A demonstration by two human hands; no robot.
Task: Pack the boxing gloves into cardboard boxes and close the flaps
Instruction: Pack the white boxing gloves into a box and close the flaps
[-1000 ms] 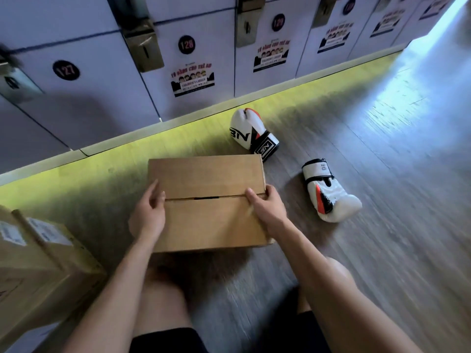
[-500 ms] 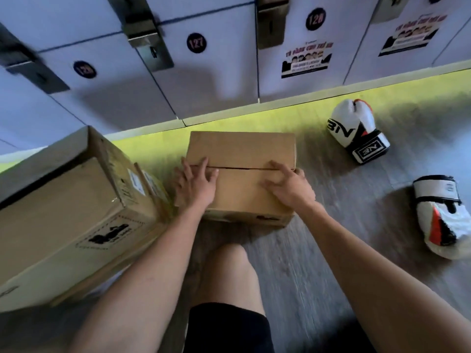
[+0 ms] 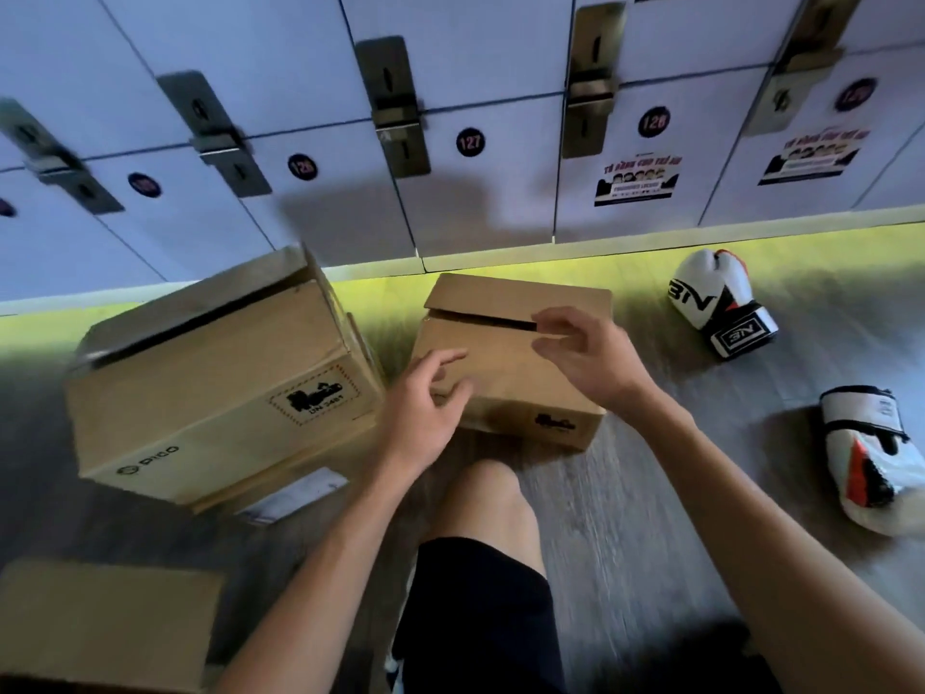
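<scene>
Frankly, large box [image 3: 215, 388]: it sits just left of my left grip [image 3: 425, 403], nearly against the small box. I judge that a careless sweep of that arm could shove it or snag its loose top flap.
Small box [image 3: 505, 353]: it lies directly under both grips, on the floor [image 3: 625, 518]. Its two top flaps meet with a dark slit showing, and the far flap rides a little high. With nothing pressing down, I expect them to spring back up.
Far glove [image 3: 716, 303]: it lies on the floor beyond and to the right of my right grip [image 3: 585, 358], outside any box.
Near glove [image 3: 871, 463]: it is further right of that grip and closer to me, also on the floor and unpacked. The risk as I read it is that the small box ends up shut without these two. A long reach for them could also drag the box askew.
Left grip: the fingers are loosely bent at the near-left corner of the small box and clasp nothing. I cannot tell whether the tips touch the cardboard.
Right grip: it hovers over the seam with fingers relaxed and half curled, thumb apart from them, and it is empty.
Count, lockers [image 3: 475, 202]: one bank runs beyond both grips. The frame edges cut it, so I give no door total.
Count, cardboard boxes: three, namely the large box, the small box and a corner box [image 3: 100, 623] down-left of my left grip, partly out of frame.
Count, boxing gloves: two.
Count, grips: two.
</scene>
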